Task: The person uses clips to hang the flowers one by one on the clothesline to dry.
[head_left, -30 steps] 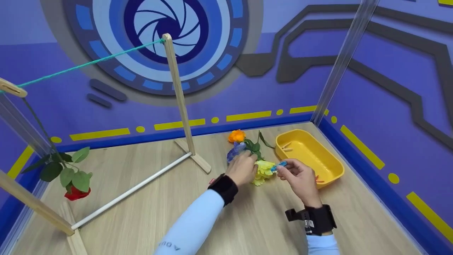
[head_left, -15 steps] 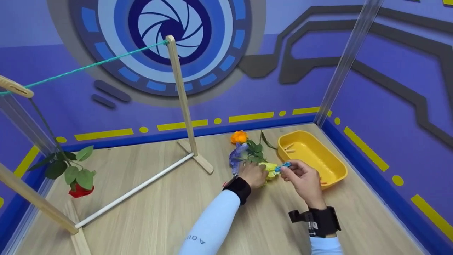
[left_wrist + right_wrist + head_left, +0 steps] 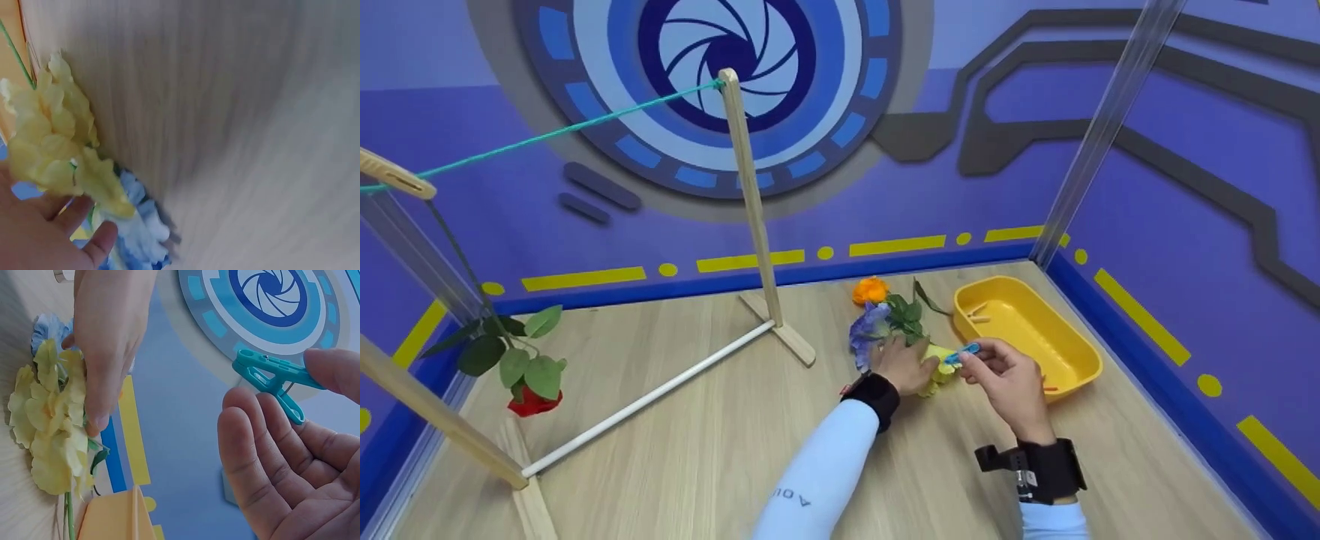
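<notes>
A blue clothespin [image 3: 962, 353] is pinched by my right hand [image 3: 1011, 382]; the right wrist view shows this clothespin [image 3: 273, 374] between thumb and fingers, its jaws pointing away from the thumb. Just left of it, my left hand [image 3: 904, 367] reaches over a yellow artificial flower [image 3: 939, 384] lying on the table. In the left wrist view its loosely bent fingers [image 3: 73, 216] are right at the yellow petals [image 3: 50, 140]. A purple-blue flower [image 3: 868, 330] and an orange flower [image 3: 871, 290] with green leaves lie behind that hand, which partly hides the yellow bloom and its stem.
A yellow basin [image 3: 1061, 324] beside the right hand has wooden clothespins [image 3: 977, 313] and a red piece inside. Left stands a wooden frame [image 3: 754, 202] with a green cord [image 3: 570, 129]. A red rose [image 3: 535, 401] hangs upside down there. Walls [image 3: 840, 180] border the table.
My left hand has moved right and slightly down, from beside the purple-blue flower to over the yellow one. The right hand keeps pinching the clothespin in nearly the same place.
</notes>
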`<state>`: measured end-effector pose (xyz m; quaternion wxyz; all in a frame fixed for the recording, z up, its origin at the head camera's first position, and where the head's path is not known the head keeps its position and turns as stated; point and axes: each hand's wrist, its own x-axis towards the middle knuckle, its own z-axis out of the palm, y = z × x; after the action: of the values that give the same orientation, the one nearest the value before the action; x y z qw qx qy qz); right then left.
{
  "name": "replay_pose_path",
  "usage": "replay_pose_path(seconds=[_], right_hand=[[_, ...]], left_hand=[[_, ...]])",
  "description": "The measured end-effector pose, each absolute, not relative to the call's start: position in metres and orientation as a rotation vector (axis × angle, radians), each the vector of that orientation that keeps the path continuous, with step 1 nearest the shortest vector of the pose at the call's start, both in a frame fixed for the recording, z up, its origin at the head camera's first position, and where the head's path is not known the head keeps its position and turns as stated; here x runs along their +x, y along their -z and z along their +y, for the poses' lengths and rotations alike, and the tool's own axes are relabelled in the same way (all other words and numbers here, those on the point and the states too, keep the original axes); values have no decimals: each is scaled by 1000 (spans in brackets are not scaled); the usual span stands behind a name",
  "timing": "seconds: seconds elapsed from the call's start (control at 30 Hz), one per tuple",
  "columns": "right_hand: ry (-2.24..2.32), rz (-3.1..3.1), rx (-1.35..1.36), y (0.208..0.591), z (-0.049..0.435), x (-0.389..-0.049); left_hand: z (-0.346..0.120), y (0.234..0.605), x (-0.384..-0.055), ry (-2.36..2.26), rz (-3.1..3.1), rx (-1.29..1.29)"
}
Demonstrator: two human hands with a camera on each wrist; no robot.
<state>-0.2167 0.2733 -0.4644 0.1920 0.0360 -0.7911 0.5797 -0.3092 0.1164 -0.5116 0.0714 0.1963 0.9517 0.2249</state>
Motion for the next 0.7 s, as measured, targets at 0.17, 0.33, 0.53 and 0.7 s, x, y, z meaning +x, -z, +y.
replay_pose_path(seconds=[0.17,0.33,0.53,0.7], right_hand=[[-1640,-2213,109,464,274,-218],[-1641,-2204,110,463,275,-217],[-1674,-2198,109,463,274,-217],[-1694,-2194,106,464,273,-217]], left_hand=[[123,520,-319,-713,2868,521],[130,525,-325,-687,2952,474],[131,525,-325,-725,3018,472],[128,521,-318,-639,3052,496]])
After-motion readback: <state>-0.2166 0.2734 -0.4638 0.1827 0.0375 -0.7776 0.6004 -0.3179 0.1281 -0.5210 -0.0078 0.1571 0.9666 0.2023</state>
